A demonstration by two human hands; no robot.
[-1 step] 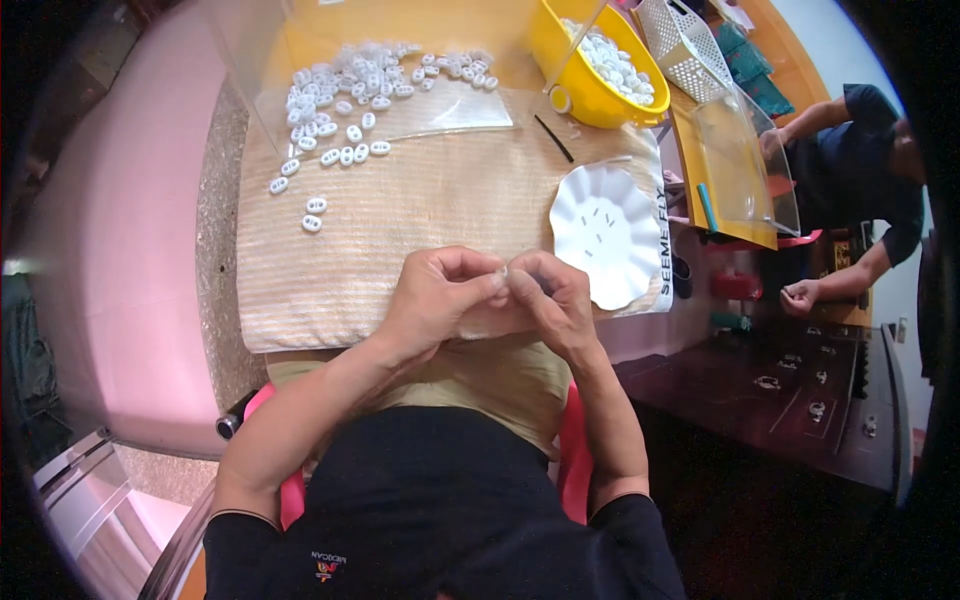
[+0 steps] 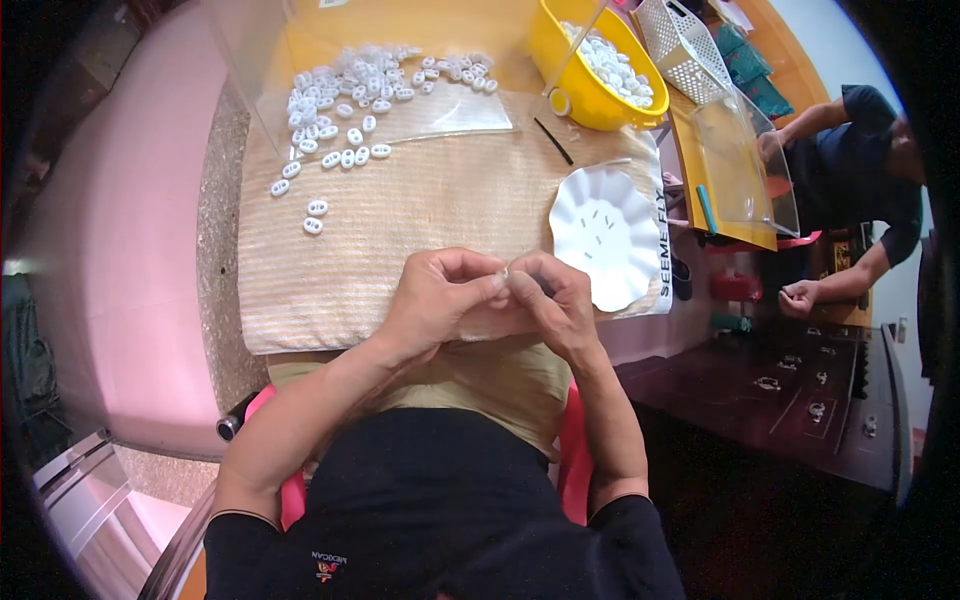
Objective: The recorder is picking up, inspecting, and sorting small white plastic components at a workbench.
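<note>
Above the near edge of a striped beige towel [image 2: 430, 205], my left hand [image 2: 428, 298] and right hand [image 2: 560, 303] meet at the fingertips. Both are closed in a pinch; a tiny pale bit shows between them, too small and covered to name. Right of my right hand lies a white scalloped plate [image 2: 630, 262] with several short grey pins on it. Two white oval pieces [image 2: 316, 208] with paired holes rest apart on the towel at the left. Farther off is a spread heap of similar white pieces [image 2: 350, 85].
A yellow basin [image 2: 562, 75] of white pieces stands at the far right, a thin black stick [image 2: 553, 140] near it. A clear panel [image 2: 430, 128] crosses the towel's far part. Beyond a white perforated basket [image 2: 685, 45], another person [image 2: 850, 190] sits at the right beside a dark cabinet [image 2: 740, 400].
</note>
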